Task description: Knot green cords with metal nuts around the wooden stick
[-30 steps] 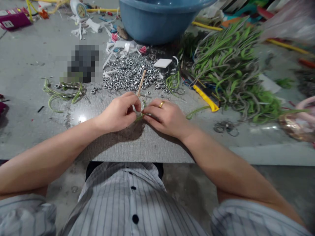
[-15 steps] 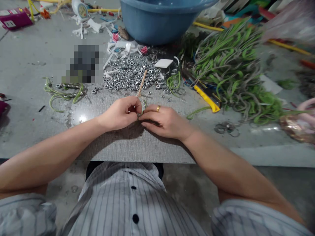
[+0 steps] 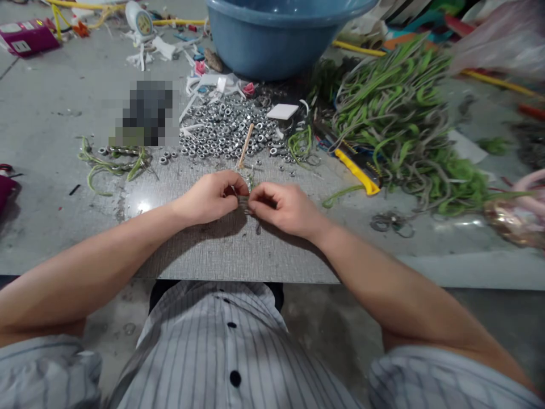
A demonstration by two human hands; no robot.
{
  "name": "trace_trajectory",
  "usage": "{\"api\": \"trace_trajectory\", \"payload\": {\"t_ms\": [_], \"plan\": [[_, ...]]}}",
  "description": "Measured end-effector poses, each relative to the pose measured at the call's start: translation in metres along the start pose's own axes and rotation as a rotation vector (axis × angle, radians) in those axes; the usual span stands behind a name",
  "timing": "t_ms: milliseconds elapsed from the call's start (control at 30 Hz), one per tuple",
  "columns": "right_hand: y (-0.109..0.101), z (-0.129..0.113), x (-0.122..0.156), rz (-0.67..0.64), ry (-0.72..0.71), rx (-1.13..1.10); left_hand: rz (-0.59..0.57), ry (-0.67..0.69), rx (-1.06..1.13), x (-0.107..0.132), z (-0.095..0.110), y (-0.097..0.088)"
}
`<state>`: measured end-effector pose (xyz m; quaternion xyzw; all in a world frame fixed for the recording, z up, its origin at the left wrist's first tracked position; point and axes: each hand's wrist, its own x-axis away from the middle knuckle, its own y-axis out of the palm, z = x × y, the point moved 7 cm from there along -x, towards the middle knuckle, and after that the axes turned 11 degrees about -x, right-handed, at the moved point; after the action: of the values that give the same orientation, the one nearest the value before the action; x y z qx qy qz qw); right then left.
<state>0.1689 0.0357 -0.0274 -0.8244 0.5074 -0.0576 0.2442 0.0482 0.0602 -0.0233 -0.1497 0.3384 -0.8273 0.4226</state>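
Observation:
My left hand point(image 3: 210, 196) is closed in a pinch just above the table, in front of the metal nuts. Facing it, my right hand point(image 3: 289, 209) curls its thumb and fingertips together, its fingertips close to those of the left. Between them shows a bit of thin green cord point(image 3: 251, 183), mostly covered by my fingers. Just beyond my fingertips a thin wooden stick point(image 3: 246, 146) points toward the pile of hex nuts point(image 3: 225, 125). Left of the pile lie green cords strung with metal pieces point(image 3: 113, 162).
A blue basin point(image 3: 276, 40) stands behind the nuts. To the right are a heap of green and grey cords point(image 3: 395, 108) and a yellow utility knife point(image 3: 357, 170). A white square point(image 3: 283, 111) lies on the nuts. A magenta packet point(image 3: 29, 40) is at the far left.
My right hand's fingers have drawn back a little from the left hand and curled into a pinch. The left hand has barely moved.

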Motion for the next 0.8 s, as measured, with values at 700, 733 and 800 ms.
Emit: {"api": "trace_trajectory", "payload": {"t_ms": [700, 733, 800], "plan": [[-0.022, -0.003, 0.001, 0.143, -0.153, 0.184, 0.056, 0.047, -0.313, -0.001, 0.009, 0.003], [-0.021, -0.004, 0.002, 0.127, -0.179, 0.237, 0.055, 0.046, -0.312, -0.001, 0.009, 0.002], [-0.018, -0.005, 0.003, 0.066, -0.203, 0.314, 0.048, 0.043, -0.309, -0.001, 0.009, 0.002]]}}
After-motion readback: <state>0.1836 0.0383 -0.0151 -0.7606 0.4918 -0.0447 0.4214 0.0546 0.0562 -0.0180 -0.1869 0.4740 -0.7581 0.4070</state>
